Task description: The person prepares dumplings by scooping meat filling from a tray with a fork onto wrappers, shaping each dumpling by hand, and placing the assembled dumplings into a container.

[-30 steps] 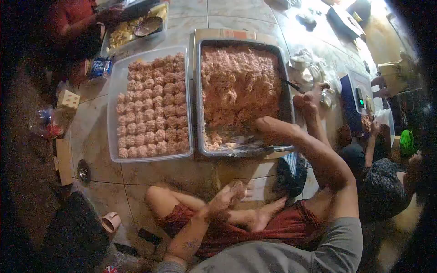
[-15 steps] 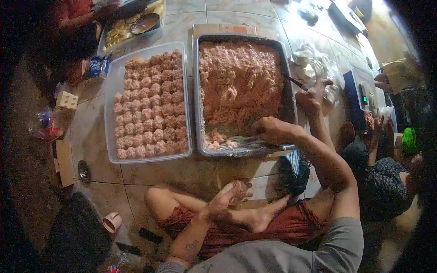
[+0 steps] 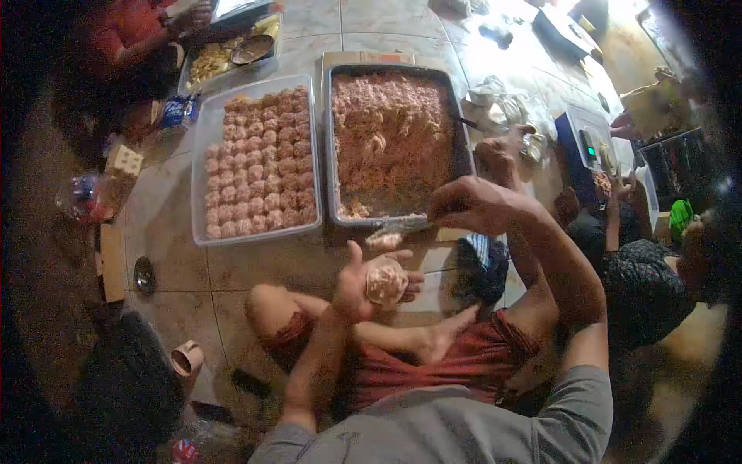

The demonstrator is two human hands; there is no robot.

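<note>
My left hand (image 3: 352,288) is palm up with its fingers spread, bearing a round pale dumpling wrapper (image 3: 386,283) with pinkish meat on it. My right hand (image 3: 473,205) is closed round the handle of a flat spatula (image 3: 416,224). A lump of meat (image 3: 384,240) clings to the blade, just above my left fingers and apart from the wrapper. In front lies a deep dark tray (image 3: 328,155) of ground meat (image 3: 394,127), scraped thin along its near side. Left of it, a clear plastic tray (image 3: 202,139) holds rows of meat dumplings (image 3: 263,166).
Another person's hand (image 3: 501,158) is at the meat tray's right side, by a dark-handled tool (image 3: 465,122). Further right is a scale (image 3: 589,143). A pink mug (image 3: 187,358) and a small metal bowl (image 3: 144,274) sit on the tiled floor at left.
My right hand has lifted the spatula from the tray's near side, bringing meat over the rim towards me. My left hand has risen towards the tray, opening out to show the wrapper.
</note>
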